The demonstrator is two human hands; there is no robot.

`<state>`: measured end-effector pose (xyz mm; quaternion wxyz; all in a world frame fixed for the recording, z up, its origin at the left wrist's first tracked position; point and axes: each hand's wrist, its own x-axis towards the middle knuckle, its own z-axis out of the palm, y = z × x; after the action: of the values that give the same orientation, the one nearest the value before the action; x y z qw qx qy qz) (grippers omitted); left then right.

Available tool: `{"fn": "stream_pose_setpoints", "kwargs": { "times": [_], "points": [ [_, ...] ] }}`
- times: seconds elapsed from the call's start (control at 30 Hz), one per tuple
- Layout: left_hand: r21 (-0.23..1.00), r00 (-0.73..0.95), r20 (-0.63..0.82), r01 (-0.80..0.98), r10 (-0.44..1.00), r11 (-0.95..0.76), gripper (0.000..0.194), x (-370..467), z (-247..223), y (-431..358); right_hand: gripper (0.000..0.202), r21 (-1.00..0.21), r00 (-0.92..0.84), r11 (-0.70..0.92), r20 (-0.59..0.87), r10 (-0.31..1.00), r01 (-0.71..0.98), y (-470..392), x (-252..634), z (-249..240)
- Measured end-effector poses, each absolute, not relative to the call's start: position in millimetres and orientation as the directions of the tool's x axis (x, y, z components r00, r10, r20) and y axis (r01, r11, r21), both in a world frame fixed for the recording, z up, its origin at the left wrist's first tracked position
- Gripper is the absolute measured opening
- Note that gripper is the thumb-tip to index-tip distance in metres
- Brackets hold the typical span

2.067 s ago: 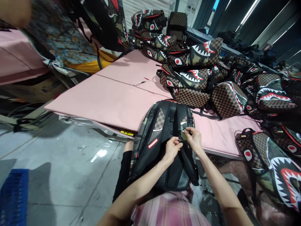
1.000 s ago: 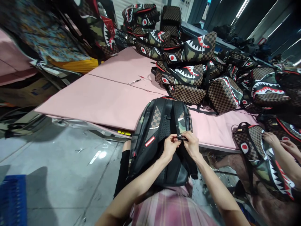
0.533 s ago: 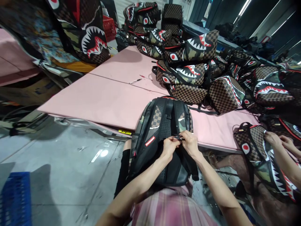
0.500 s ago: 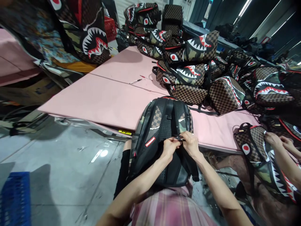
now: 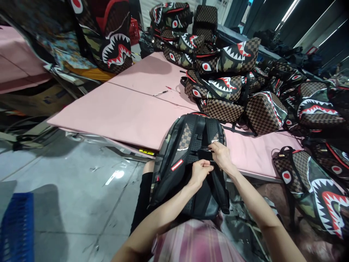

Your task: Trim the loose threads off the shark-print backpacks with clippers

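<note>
A black backpack (image 5: 188,174) with checkered and camouflage panels rests on my lap, its back panel and straps facing up and its top leaning on the pink table's edge. My left hand (image 5: 201,171) is closed in a pinch over the middle of the back panel; what it pinches is too small to name. Just above and to the right, my right hand (image 5: 220,154) pinches a small dark metallic tool (image 5: 207,149), possibly snips, pointing left over the strap. The hands are slightly apart.
Shark-print backpacks (image 5: 223,87) are piled at the back and right of the pink table (image 5: 122,109). A pen (image 5: 160,93) lies on it. Another backpack (image 5: 308,185) leans at the right edge. A blue crate (image 5: 17,222) stands on the floor at left.
My right hand has moved up with the tool, away from my left hand, which sits slightly lower. Another person's hands at the right have left the view.
</note>
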<state>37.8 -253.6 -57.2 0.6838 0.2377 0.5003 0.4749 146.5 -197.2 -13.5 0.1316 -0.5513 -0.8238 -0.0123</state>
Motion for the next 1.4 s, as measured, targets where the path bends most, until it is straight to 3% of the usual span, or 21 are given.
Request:
{"fn": "stream_pose_setpoints", "kwargs": {
  "times": [0.1,0.27,0.43,0.7,0.8,0.9,1.0,1.1,1.23,1.33,1.4],
  "points": [
    [0.801,0.050,-0.455,-0.415,0.889,0.433,0.014,35,-56,-255,0.032,-0.161,-0.304,0.359,0.287,0.908,0.920,-201,162,-10],
    [0.805,0.052,-0.452,-0.407,0.891,0.432,0.015,37,-57,-253,0.017,-0.392,-0.227,0.367,0.359,0.905,0.843,-198,167,-10],
    [0.809,0.047,-0.452,-0.399,0.891,0.432,0.014,36,-60,-254,0.030,-0.289,-0.257,0.353,0.321,0.911,0.890,-200,159,-15],
    [0.797,0.077,-0.472,-0.389,0.878,0.462,0.016,37,-60,-251,0.023,-0.431,-0.129,0.271,0.331,0.935,0.860,-199,159,-12],
    [0.789,0.132,-0.474,-0.375,0.871,0.486,0.024,23,-60,-257,0.016,-0.623,0.116,0.150,0.366,0.923,0.768,-203,171,-6],
    [0.812,0.154,-0.451,-0.339,0.879,0.476,0.041,-4,-58,-275,0.015,-0.847,0.274,0.053,0.229,0.934,0.529,-228,175,0],
    [0.840,0.173,-0.422,-0.294,0.890,0.455,0.044,-30,-50,-297,0.011,-0.921,0.126,0.005,0.058,0.990,0.389,-269,150,-4],
    [0.876,0.181,-0.407,-0.199,0.895,0.439,0.028,-48,-36,-316,0.009,-0.950,-0.028,-0.046,-0.058,0.998,0.309,-303,105,-13],
    [0.925,0.140,-0.377,0.015,0.916,0.379,0.021,-83,-24,-327,0.009,-0.968,-0.110,-0.081,-0.110,0.988,0.236,-315,65,-21],
    [0.944,-0.050,-0.325,0.037,0.944,0.327,0.023,-135,-37,-315,0.011,-0.974,-0.182,-0.029,-0.072,0.981,0.224,-309,70,-21],
    [0.960,-0.309,-0.276,-0.041,0.910,0.278,0.026,-174,-60,-292,0.015,-0.972,-0.071,-0.058,-0.076,0.995,0.226,-302,89,-22]
  ]
}}
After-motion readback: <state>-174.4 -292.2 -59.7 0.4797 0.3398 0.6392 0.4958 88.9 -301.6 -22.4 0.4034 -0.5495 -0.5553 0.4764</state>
